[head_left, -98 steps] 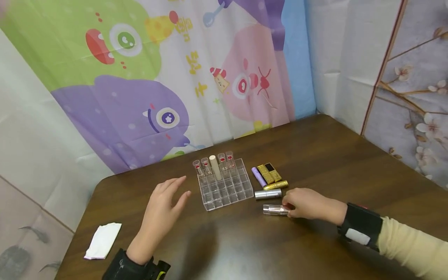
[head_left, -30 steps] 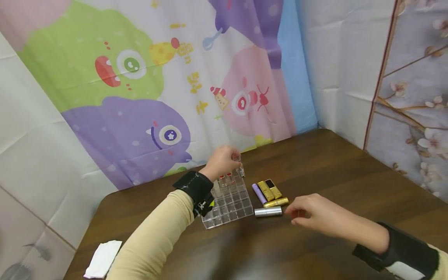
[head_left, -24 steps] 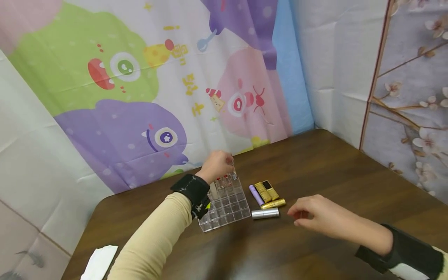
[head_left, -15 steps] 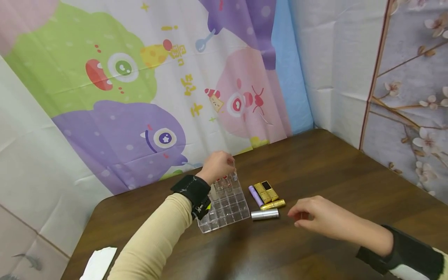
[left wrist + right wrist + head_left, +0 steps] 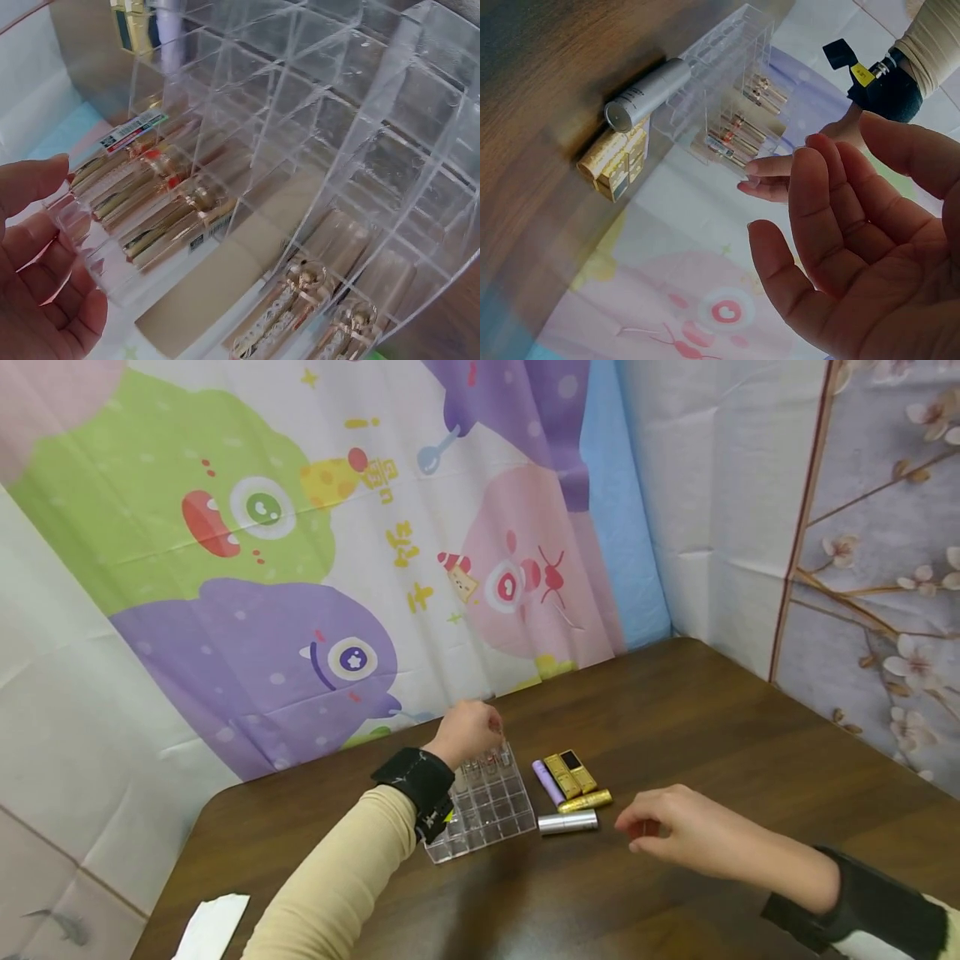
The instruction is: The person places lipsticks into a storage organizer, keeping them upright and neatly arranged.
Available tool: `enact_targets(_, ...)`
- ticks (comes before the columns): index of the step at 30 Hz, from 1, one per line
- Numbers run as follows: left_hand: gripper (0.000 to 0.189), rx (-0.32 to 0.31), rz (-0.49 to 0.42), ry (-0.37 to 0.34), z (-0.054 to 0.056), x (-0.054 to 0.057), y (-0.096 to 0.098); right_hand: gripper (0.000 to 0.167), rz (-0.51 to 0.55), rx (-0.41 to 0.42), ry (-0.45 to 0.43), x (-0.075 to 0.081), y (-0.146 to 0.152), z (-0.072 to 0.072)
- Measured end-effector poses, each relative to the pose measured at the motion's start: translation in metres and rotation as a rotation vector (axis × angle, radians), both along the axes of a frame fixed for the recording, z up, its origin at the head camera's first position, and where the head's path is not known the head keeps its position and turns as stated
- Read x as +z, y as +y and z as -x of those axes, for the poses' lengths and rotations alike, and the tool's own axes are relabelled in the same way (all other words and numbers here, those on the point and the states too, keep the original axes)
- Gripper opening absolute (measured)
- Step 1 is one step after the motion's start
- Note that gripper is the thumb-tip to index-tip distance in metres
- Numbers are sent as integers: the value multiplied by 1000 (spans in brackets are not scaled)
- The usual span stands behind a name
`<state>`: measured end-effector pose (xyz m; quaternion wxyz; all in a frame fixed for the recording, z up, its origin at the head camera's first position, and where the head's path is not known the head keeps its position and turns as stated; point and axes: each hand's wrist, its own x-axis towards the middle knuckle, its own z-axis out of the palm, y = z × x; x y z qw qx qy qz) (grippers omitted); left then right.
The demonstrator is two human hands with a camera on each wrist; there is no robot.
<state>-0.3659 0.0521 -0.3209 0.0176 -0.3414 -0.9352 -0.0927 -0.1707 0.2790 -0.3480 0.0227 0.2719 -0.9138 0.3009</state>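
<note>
In the head view my left hand (image 5: 467, 728) is at the back right corner of a clear, gridded lipstick organizer (image 5: 489, 817). The left wrist view shows its thumb and fingers around the end of a clear-cased lipstick (image 5: 112, 154) with a barcode label, which stands in the corner slot. Alongside it in the back row are several more clear lipsticks (image 5: 172, 214) and a beige tube (image 5: 217, 281). My right hand (image 5: 686, 827) hovers over the table, right of a silver tube (image 5: 567, 822), with fingers loosely bent and nothing in them.
Right of the organizer lie a purple tube (image 5: 548, 782), gold rectangular lipsticks (image 5: 562, 775) and a gold tube (image 5: 585, 801). A folded white cloth (image 5: 213, 927) lies at the table's left. A cartoon-print curtain (image 5: 300, 527) hangs behind the table (image 5: 660, 718).
The clear lipstick by my right hand has left the table; my left hand has moved to the organizer's back corner and lowered a lipstick into the slot. My right hand has shifted slightly right.
</note>
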Motion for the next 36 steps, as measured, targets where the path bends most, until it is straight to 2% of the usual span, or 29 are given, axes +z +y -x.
enact_targets(6, 12, 10, 6, 3, 0, -6, -6, 14, -1, 14, 2, -1, -5, 1)
enact_targets(11, 30, 17, -48, 21, -6, 4, -18, 14, -41, -12, 34, -2, -7, 10)
enact_targets(15, 38, 25, -124, 90, -19, 18, -34, 15, -104, -68, 44, -4, -11, 25)
enact_targets(19, 36, 16, -186, 212, -38, 23, -55, 15, -192, -127, -23, -11, -19, 46)
enact_targets(22, 34, 16, -214, 292, -52, 18, -73, 9, -268, -170, -78, -19, -23, 61)
enact_targets(25, 33, 39, -226, 330, -64, 9, -91, 5, -324, -193, -96, -28, -27, 74)
enact_targets(29, 33, 94, -236, 331, -78, -6, -115, 7, -347, -180, -99, -37, -33, 84)
enact_targets(36, 34, 146, -223, 300, -95, -31, -147, 9, -386, -166, -81, -47, -43, 87)
